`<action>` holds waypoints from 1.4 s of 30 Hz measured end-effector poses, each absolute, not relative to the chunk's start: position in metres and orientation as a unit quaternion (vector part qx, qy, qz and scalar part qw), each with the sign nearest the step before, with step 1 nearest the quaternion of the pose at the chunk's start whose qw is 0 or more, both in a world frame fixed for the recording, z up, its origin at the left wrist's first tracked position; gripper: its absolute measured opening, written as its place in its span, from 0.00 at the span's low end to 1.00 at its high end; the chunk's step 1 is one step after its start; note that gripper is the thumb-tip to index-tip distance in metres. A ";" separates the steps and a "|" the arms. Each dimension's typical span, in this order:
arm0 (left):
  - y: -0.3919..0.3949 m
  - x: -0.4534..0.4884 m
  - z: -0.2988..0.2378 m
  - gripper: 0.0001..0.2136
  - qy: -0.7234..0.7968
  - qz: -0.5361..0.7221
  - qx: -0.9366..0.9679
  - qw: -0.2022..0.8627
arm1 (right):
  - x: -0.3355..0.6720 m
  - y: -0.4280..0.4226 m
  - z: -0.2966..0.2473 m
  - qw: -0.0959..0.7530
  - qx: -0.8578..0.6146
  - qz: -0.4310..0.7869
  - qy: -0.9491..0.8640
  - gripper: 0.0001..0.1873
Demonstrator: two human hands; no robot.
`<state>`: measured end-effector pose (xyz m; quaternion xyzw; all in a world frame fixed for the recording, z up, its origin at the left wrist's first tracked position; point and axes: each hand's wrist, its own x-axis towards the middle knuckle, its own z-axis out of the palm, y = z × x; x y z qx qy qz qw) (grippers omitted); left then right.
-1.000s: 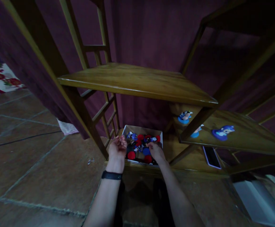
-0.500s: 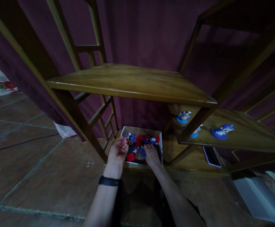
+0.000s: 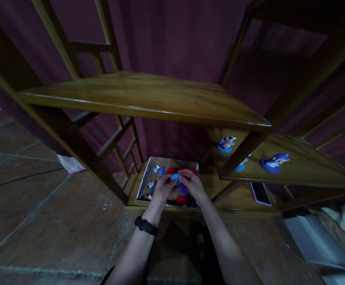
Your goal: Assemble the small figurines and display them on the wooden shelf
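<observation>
An open cardboard box (image 3: 148, 174) of small red, blue and white toy pieces sits on the lowest shelf of a wooden rack. Both my hands are over it. My left hand (image 3: 164, 190), with a black band on its wrist, and my right hand (image 3: 192, 185) meet above the box, and their fingertips pinch a small blue round piece (image 3: 175, 177) between them.
The rack's wide middle shelf (image 3: 148, 95) juts out above the box. On a lower right shelf (image 3: 303, 170) stand three blue figurines (image 3: 273, 162). A phone (image 3: 260, 193) lies on the bottom board. Tiled floor spreads left; a dark red curtain hangs behind.
My hands came together from the box's two sides and lifted a blue round piece between their fingertips. The view shifted slightly left and down.
</observation>
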<state>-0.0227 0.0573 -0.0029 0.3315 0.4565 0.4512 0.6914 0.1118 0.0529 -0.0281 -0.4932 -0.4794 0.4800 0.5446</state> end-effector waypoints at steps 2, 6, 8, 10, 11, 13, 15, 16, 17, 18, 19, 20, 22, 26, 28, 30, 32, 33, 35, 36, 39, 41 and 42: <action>0.063 -0.030 0.000 0.08 0.460 0.487 0.313 0.673 | 0.116 0.056 -0.029 0.568 -0.510 0.468 -0.444 0.15; 0.079 -0.058 0.012 0.06 0.453 0.566 0.167 0.669 | 0.129 0.067 -0.048 0.564 -0.628 0.349 -0.407 0.15; 0.084 -0.071 0.017 0.04 0.432 0.551 0.083 0.710 | 0.130 0.073 -0.059 0.511 -0.682 0.278 -0.444 0.14; 0.087 -0.079 0.020 0.04 0.414 0.532 0.027 0.738 | 0.126 0.078 -0.068 0.448 -0.697 0.232 -0.510 0.17; 0.088 -0.081 0.021 0.04 0.408 0.527 0.010 0.745 | 0.122 0.079 -0.071 0.415 -0.697 0.215 -0.544 0.19; 0.089 -0.083 0.021 0.05 0.400 0.525 -0.005 0.751 | 0.111 0.079 -0.074 0.351 -0.700 0.185 -0.594 0.24; 0.090 -0.086 0.021 0.05 0.394 0.531 -0.007 0.750 | 0.099 0.075 -0.074 0.291 -0.714 0.167 -0.615 0.30; 0.091 -0.088 0.021 0.05 0.392 0.534 -0.008 0.749 | 0.092 0.071 -0.073 0.266 -0.719 0.164 -0.621 0.32; 0.091 -0.090 0.021 0.06 0.390 0.538 -0.008 0.747 | 0.085 0.067 -0.072 0.246 -0.721 0.166 -0.626 0.33; 0.092 -0.093 0.021 0.06 0.390 0.541 -0.008 0.745 | 0.079 0.063 -0.070 0.229 -0.717 0.169 -0.636 0.33; 0.093 -0.095 0.021 0.06 0.389 0.544 -0.007 0.743 | 0.074 0.059 -0.067 0.216 -0.709 0.170 -0.649 0.31; 0.093 -0.097 0.021 0.06 0.387 0.546 -0.005 0.742 | 0.070 0.055 -0.064 0.207 -0.703 0.170 -0.659 0.28; 0.094 -0.099 0.021 0.06 0.383 0.550 0.001 0.742 | 0.064 0.047 -0.057 0.191 -0.701 0.175 -0.664 0.26; 0.093 -0.097 0.019 0.06 0.382 0.551 0.002 0.742 | 0.057 0.031 -0.044 0.144 -0.684 0.223 -0.680 0.22; 0.092 -0.095 0.018 0.06 0.383 0.552 0.001 0.740 | 0.052 0.025 -0.041 0.114 -0.651 0.232 -0.714 0.19; 0.092 -0.094 0.018 0.06 0.382 0.551 0.002 0.741 | 0.047 0.022 -0.040 0.099 -0.631 0.225 -0.736 0.17; 0.092 -0.093 0.018 0.06 0.383 0.551 0.006 0.742 | 0.043 0.026 -0.040 0.102 -0.638 0.211 -0.733 0.17; 0.092 -0.093 0.018 0.06 0.384 0.551 0.008 0.741 | 0.043 0.029 -0.041 0.110 -0.647 0.200 -0.728 0.17; 0.092 -0.093 0.019 0.07 0.387 0.548 0.010 0.741 | 0.044 0.039 -0.043 0.130 -0.650 0.172 -0.729 0.17; 0.092 -0.093 0.019 0.07 0.389 0.546 0.010 0.742 | 0.046 0.044 -0.045 0.139 -0.642 0.159 -0.737 0.18; 0.091 -0.094 0.020 0.07 0.387 0.540 0.010 0.748 | 0.056 0.055 -0.052 0.140 -0.607 0.141 -0.769 0.22; 0.091 -0.095 0.020 0.07 0.387 0.541 0.010 0.747 | 0.066 0.060 -0.056 0.134 -0.615 0.132 -0.765 0.24; 0.092 -0.095 0.020 0.07 0.388 0.541 0.009 0.746 | 0.071 0.062 -0.058 0.131 -0.631 0.127 -0.754 0.25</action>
